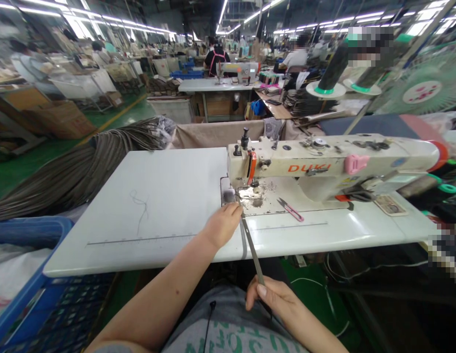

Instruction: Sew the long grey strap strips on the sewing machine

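A narrow grey-brown strap runs from the needle area of the sewing machine over the table's front edge toward my body. Beside the presser foot, my left hand pinches the strap's far part, fingers closed. Below the table edge, my right hand grips the strap's near part between thumb and fingers, with a short end hanging past it. Pink-handled thread snips lie on the machine bed, right of the needle. The strap's tip under the foot is too small to make out.
The white table carries a printed ruler line and a loose dark thread. A blue crate stands at the left, beside a bundle of brown strips. Thread cones and a fan are at the right. People work farther back.
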Motion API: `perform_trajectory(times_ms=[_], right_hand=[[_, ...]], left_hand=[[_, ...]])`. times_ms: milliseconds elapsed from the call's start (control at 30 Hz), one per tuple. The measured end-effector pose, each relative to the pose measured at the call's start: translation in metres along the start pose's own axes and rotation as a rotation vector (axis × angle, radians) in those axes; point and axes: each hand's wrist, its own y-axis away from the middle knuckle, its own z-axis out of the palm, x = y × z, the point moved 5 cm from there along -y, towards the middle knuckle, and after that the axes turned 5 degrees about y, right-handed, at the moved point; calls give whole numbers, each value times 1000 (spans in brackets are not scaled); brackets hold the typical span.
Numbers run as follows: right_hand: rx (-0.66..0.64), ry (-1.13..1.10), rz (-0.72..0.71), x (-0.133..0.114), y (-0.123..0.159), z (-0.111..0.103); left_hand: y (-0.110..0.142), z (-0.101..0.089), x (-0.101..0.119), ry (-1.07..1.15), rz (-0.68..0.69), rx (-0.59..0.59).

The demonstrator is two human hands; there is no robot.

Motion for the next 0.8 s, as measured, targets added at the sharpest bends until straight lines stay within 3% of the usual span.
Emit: perform_trajectory(times_ms=[267, 567, 800], right_hand=[[24, -12, 31, 10, -3, -1], [47, 136, 32, 11, -7, -2], [1, 79, 39, 15, -5, 3]], left_hand=[[1, 2, -1, 17, -3, 41], [-2, -21, 20, -88, 145, 68], [1, -21, 25, -113, 177, 81]])
